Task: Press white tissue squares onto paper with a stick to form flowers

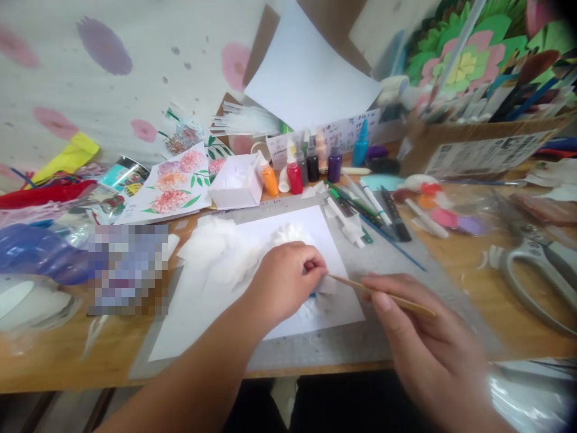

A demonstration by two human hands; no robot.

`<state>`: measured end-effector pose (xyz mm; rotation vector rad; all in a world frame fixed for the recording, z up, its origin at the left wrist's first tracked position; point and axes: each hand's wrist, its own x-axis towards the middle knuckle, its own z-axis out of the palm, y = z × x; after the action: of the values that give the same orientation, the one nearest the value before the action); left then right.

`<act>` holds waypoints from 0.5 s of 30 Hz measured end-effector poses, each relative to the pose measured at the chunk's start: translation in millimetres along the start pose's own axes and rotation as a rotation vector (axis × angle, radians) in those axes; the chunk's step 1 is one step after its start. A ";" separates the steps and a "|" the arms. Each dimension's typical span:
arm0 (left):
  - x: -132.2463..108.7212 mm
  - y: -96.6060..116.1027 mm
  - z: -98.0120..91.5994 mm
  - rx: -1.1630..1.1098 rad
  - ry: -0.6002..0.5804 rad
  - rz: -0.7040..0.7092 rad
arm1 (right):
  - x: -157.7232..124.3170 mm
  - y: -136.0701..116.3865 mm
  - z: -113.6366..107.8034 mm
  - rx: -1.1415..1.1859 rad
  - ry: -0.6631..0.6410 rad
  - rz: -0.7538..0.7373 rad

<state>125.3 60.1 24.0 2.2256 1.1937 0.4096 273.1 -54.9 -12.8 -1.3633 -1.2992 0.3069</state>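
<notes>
Seemingly midway, ruffled white material lies on a flat white paper sheet, the right hand's grip closed around a slender tan wooden stick, the left hand's pinched, contents unclear.

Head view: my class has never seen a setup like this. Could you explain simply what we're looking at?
No robot here: someone works bare-handed, pictured by a camera worn on the head, looking forward and down. The right hand holds a thin stick, its tip close to the left hand. Whether the left hand grips anything is unclear. Beneath lie white paper and a gray mat on a wooden table. Small bottles stand beyond the paper; scissors lie at the right.
</notes>
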 end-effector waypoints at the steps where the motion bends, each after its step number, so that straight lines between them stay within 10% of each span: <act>1: 0.6 0.1 -0.5 -0.002 -0.004 0.001 | 2.6 -1.0 0.6 -0.019 -0.040 -0.014; 15: -11.4 -10.5 -12.9 -0.214 0.126 -0.030 | 14.5 -4.4 7.2 -0.179 -0.186 -0.071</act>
<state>105.5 59.6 27.8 2.0210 1.1868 0.6426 270.2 -40.8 -4.2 -1.4614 -1.5561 0.2790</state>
